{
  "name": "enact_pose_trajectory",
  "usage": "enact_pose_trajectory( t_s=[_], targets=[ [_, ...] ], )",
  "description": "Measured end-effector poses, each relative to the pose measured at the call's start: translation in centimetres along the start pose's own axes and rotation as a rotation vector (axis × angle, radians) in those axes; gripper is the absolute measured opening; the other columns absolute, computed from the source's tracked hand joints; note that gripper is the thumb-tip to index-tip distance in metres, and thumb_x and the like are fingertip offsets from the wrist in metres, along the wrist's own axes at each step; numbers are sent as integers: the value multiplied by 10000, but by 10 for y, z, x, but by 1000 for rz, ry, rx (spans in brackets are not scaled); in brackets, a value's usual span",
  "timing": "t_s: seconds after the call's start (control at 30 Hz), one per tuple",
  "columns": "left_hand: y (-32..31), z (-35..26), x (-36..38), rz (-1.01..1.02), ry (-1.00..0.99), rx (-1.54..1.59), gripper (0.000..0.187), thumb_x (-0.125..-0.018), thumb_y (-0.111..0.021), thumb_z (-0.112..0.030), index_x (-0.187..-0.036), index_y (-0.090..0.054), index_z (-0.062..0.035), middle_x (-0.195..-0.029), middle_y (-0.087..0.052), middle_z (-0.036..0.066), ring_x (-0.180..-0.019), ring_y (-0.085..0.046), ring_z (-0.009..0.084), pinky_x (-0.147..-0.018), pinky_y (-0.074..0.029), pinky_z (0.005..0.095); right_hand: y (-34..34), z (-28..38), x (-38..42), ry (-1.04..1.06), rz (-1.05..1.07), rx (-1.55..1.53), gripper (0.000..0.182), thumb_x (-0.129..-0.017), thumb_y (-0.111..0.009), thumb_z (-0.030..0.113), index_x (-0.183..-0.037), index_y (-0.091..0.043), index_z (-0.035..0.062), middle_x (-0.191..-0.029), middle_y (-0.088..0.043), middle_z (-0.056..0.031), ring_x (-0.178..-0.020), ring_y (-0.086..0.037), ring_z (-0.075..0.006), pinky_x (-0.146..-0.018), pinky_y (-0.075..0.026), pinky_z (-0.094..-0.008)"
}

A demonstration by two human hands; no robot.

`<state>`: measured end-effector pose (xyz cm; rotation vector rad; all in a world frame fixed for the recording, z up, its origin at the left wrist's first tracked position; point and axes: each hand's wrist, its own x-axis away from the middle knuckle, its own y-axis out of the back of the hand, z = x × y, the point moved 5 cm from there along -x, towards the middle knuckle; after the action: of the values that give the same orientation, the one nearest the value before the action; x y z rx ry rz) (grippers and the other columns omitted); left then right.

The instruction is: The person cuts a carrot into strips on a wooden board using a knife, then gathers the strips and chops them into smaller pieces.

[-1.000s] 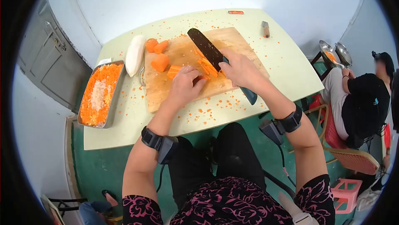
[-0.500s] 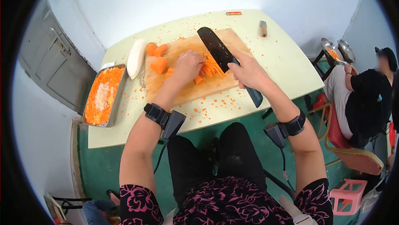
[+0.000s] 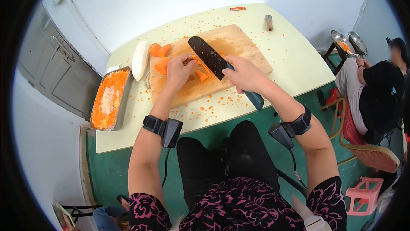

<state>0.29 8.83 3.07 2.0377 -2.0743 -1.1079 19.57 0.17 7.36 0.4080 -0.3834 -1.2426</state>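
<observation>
My right hand (image 3: 245, 74) is wrapped round the dark green handle of a black-bladed kitchen knife (image 3: 209, 57). Its blade slants up and left across the cutting board (image 3: 250, 52). Beside the blade, my left hand (image 3: 179, 71) has its fingers drawn together on carrot strips (image 3: 200, 62), which the hand and blade partly hide. A short carrot chunk (image 3: 202, 76) lies just below the strips. Several larger carrot pieces (image 3: 163, 51) rest at the board's left edge, one partly behind my left hand.
A peeled white radish (image 3: 140, 61) lies left of the board, near a metal tray (image 3: 124, 98) of chopped carrot. A wooden-handled tool (image 3: 269, 23) and a small red box (image 3: 238, 8) lie farther back. Carrot bits dot the table. Another person (image 3: 380, 92) sits at right near metal pans (image 3: 358, 43).
The knife and both hands have shifted left over the board. The carrot strips, earlier fanned out between the hands, are now bunched farther left and mostly covered by the blade.
</observation>
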Motion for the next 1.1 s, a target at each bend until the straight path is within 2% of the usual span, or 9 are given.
enact_pose_trajectory(
  t_s=[0.27,0.47,0.57,0.67,0.77,0.97,1.1],
  targets=[
    [5,-20,17,-29,52,-25,147,-777,-585,-49,-895,-642,18,-699,-643,80,-604,-583,97,-577,-476,247,-13,2,-13,0,58,240,327,-836,-440,122,-1127,-479,-21,-646,-551,-132,-440,-571,-191,-470,-486,-320],
    [0,-21,13,-63,-126,-140,137,-760,-591,-52,-871,-652,1,-760,-624,104,-654,-604,200,-624,-491,277,-4,-1,-19,44,-50,332,316,-843,-450,115,-1129,-478,-15,-666,-570,-161,-456,-584,-210,-481,-494,-326],
    [-10,-37,14,-44,-462,-410,94,-749,-591,-48,-811,-648,-7,-786,-614,102,-748,-603,245,-660,-493,303,1,-11,-27,71,-174,459,289,-849,-453,119,-1104,-483,-14,-663,-571,-147,-446,-572,-204,-469,-487,-326],
    [-19,-40,16,40,-524,-512,62,-731,-594,-47,-763,-639,-18,-791,-613,102,-805,-595,262,-680,-489,332,8,-8,-19,10,-95,171,256,-855,-455,130,-1064,-491,-14,-642,-554,-121,-437,-559,-191,-454,-475,-319],
    [-29,-49,25,167,-548,-663,93,-710,-630,-45,-789,-645,1,-797,-624,98,-785,-590,261,-696,-487,356,11,-5,-14,17,-84,133,251,-855,-461,137,-1056,-497,-10,-637,-539,-99,-434,-553,-178,-448,-469,-308],
    [-26,-53,26,160,-368,-517,94,-707,-634,-44,-774,-663,16,-824,-634,132,-801,-588,279,-719,-477,358,5,1,-11,29,-58,162,287,-863,-462,137,-1112,-502,0,-635,-536,-100,-432,-549,-175,-455,-473,-300],
    [-25,-47,25,165,-364,-441,106,-714,-607,-19,-793,-667,19,-824,-633,145,-806,-586,295,-726,-473,363,3,0,-12,50,-81,202,289,-867,-462,133,-1118,-502,-3,-630,-547,-118,-432,-550,-184,-463,-475,-301]
  ],
)
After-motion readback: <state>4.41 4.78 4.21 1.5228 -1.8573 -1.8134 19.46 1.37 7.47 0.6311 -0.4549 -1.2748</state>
